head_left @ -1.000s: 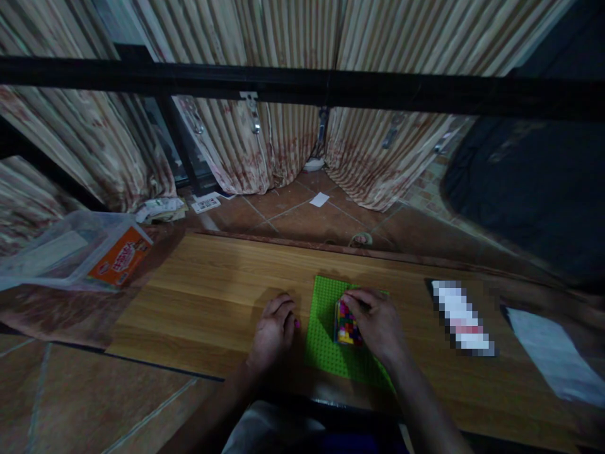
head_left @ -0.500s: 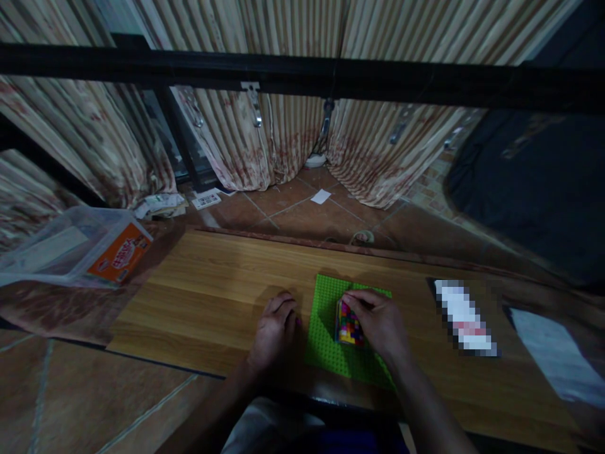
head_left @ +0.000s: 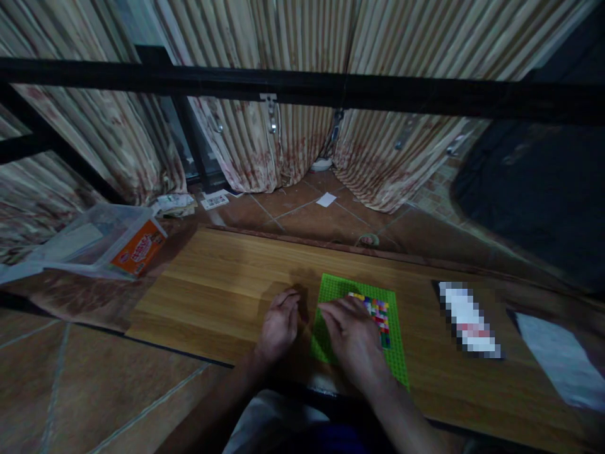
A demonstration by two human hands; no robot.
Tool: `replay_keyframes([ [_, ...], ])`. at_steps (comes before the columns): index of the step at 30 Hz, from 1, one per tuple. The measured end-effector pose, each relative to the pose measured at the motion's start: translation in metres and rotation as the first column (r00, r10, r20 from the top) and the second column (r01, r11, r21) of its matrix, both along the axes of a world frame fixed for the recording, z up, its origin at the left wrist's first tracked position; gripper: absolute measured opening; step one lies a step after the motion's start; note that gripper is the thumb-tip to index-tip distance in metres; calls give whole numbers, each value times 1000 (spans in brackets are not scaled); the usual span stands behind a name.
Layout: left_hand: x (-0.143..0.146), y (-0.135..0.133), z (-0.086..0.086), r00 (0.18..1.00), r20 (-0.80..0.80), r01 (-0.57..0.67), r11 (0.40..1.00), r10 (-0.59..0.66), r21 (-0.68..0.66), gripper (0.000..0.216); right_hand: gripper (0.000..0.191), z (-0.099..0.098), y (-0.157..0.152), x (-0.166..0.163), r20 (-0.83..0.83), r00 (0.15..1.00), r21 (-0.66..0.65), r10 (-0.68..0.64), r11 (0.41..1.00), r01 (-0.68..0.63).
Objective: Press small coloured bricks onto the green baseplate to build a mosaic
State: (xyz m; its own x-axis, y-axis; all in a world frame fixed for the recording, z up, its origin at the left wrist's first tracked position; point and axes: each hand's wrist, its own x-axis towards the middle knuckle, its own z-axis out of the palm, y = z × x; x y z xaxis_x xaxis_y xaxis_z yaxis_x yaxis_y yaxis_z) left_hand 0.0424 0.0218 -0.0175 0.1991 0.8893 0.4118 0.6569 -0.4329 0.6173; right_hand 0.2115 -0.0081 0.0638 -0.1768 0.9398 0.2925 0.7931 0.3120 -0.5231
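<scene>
A green studded baseplate (head_left: 331,286) lies on the wooden board, with a patch of many-coloured toy bricks (head_left: 380,315) built on it. My right hand (head_left: 357,337) is over the left part of the plate and hides some of the bricks. Its thumb and fingertips are pinched together; whatever is between them is hidden. Left of the plate, my left hand (head_left: 280,325) rests on the wood with its fingers curled together. What it holds, if anything, cannot be made out.
The wooden board (head_left: 212,284) stretches to both sides. A clear plastic box (head_left: 104,227) with an orange label stands at the left. On the right lie a blurred-out white item (head_left: 467,318) and a white sheet (head_left: 558,359). A dark bar (head_left: 302,85) crosses before curtains.
My right hand has moved left from the brick patch toward the left hand, uncovering bricks on the right. The left hand stays beside the plate. The whole view has shifted slightly.
</scene>
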Motion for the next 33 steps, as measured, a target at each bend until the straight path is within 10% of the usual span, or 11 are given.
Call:
replay_keyframes([
  [8,-18,-4,11,992,126,-11,990,29,-144,30,27,-34,7,-49,326,945,-223,16,973,60],
  [21,-13,-12,8,976,-158,147,988,-152,-45,41,31,-2,-14,6,-198,975,-63,-104,994,93],
  [33,-14,-6,5,975,-195,121,991,-108,57,24,24,-9,10,45,-75,930,-90,-360,931,353],
])
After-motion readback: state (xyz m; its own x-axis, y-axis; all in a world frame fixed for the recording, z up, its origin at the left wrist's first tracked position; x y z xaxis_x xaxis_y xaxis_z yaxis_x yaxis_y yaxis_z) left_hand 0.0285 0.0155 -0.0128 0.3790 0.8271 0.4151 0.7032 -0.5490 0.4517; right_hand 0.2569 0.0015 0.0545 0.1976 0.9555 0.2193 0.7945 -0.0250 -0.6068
